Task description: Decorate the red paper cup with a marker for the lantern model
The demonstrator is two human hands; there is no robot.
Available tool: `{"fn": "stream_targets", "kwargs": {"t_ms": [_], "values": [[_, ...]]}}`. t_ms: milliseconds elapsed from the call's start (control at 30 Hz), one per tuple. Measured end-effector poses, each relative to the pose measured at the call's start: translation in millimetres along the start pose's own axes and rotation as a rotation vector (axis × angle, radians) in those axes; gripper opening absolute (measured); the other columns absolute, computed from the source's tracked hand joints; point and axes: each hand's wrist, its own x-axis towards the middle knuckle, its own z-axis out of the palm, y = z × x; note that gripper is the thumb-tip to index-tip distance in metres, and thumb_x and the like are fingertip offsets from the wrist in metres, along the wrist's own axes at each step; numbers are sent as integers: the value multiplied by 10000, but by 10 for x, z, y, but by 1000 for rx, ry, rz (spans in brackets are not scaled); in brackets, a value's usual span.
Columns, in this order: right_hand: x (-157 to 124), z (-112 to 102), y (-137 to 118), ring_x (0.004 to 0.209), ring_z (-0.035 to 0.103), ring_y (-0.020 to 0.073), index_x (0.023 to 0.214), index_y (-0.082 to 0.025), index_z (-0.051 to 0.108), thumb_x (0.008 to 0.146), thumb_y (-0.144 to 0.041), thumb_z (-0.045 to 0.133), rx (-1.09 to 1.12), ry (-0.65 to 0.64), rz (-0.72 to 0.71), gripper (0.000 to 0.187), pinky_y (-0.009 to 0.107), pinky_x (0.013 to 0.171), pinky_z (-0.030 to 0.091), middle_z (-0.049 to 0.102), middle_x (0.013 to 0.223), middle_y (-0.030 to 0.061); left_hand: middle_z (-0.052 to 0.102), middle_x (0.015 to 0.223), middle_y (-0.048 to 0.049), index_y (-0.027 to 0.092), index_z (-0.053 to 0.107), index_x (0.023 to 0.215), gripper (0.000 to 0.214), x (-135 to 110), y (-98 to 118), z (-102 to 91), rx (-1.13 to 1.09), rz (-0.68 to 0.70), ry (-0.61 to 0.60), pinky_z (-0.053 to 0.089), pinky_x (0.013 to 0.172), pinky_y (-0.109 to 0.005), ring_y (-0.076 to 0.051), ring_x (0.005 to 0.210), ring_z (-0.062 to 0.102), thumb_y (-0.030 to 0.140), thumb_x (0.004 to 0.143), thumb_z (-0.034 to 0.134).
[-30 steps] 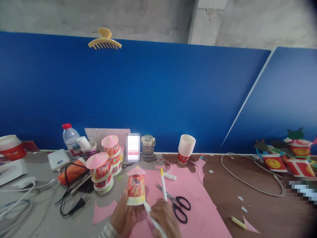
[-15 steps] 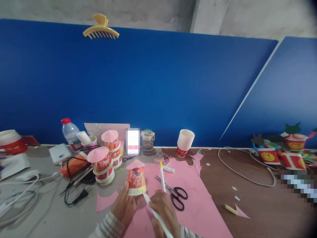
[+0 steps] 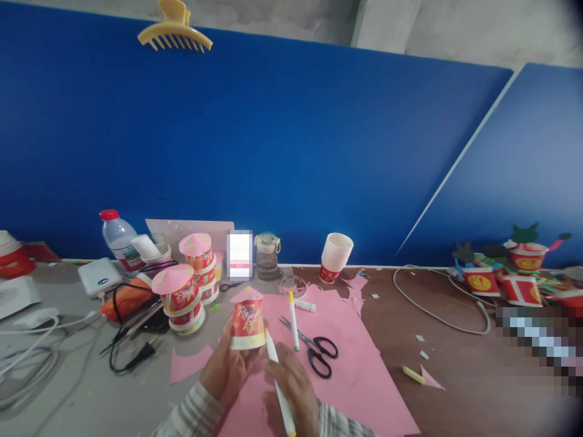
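My left hand [image 3: 228, 364] is wrapped round an upside-down red paper cup [image 3: 248, 321] with a yellow-coloured rim and a pink paper cone on top. In my right hand [image 3: 294, 382] is a white marker [image 3: 281, 388], its tip close to the cup's lower right side; whether it touches, I cannot tell. Beneath both hands lies a large pink paper sheet [image 3: 355, 388]. On that sheet rest black-handled scissors [image 3: 319, 356], a second marker [image 3: 293, 321] with a yellow end and a green end, and a white glue stick [image 3: 304, 305].
Stacked cups with pink cone tops [image 3: 175, 291] stand at the left, near a bottle [image 3: 121, 243], a power bank [image 3: 100, 277] and a black plug cable [image 3: 141, 358]. A glass jar [image 3: 267, 258] and nested paper cups [image 3: 336, 258] stand behind. Decorated cups [image 3: 481, 281] sit at the right.
My right hand has shifted its hold, and the marker now stands steeper beside the cup. The second marker shows in full, no longer partly covered by that hand. The view has tilted slightly.
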Motion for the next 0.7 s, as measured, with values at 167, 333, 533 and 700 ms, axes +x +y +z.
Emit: {"fn": "stream_targets", "kwargs": {"t_ms": [167,333,533,700], "values": [[-52,-20,36,936,691,310,1133,-220,567,813,-359,532,-68,-96,5,351,403,788,612,714,1047,90,701,784,-149,147,557,996,436,-30,2,32,-14,-1,-23,452,711,-472,-328,792,593,386,634,510],[-13,-14,19,936,691,313,1133,-225,569,824,-342,513,-51,2,19,336,425,810,602,714,1051,93,705,740,-143,137,581,939,387,-36,-9,2,7,16,-22,484,656,-458,-320,723,611,326,601,568],[-18,6,-14,925,682,332,1084,-246,589,841,-371,475,26,87,51,296,486,791,581,748,944,88,689,837,-146,154,569,958,451,-37,-25,-1,19,97,-45,398,797,-514,-354,904,537,343,552,613],[83,-31,-61,793,694,305,1051,-252,600,858,-416,425,133,102,-39,309,408,649,590,727,853,85,683,821,-154,137,571,951,518,-97,-21,80,87,142,-18,387,802,-527,-373,914,526,343,484,662]]}}
